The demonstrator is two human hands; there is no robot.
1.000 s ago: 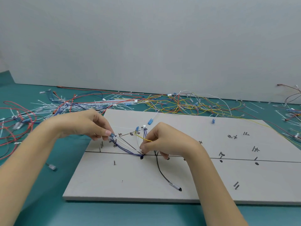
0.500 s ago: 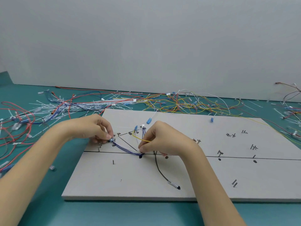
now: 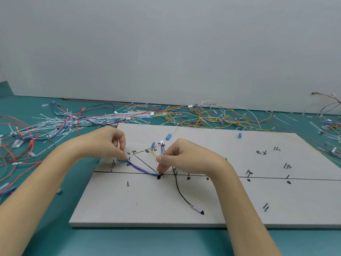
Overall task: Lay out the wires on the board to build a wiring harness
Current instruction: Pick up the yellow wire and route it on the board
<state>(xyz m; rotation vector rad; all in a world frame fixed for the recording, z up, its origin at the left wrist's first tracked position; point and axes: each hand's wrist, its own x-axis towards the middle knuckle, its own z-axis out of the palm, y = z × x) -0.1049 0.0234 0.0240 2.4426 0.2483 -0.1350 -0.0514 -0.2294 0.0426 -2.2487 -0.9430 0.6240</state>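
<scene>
On the board [image 3: 203,209], the left hand [image 3: 108,145] pinches the blue-tipped wire end [image 3: 120,160] at nine o'clock. The right hand [image 3: 184,157] pinches the wire bundle [image 3: 143,168] at the junction, likely anchoring it so the branch pulls taut along its marked line.

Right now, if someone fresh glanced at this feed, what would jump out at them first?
Probably the two hands meeting over the grey board: the left hand pinches the blue-tipped end of a purple and white wire bundle, and the right hand pinches wires where the bundle reaches the drawn line. Next, the tangle of loose red, yellow and white wires on the teal table behind the board.
</scene>
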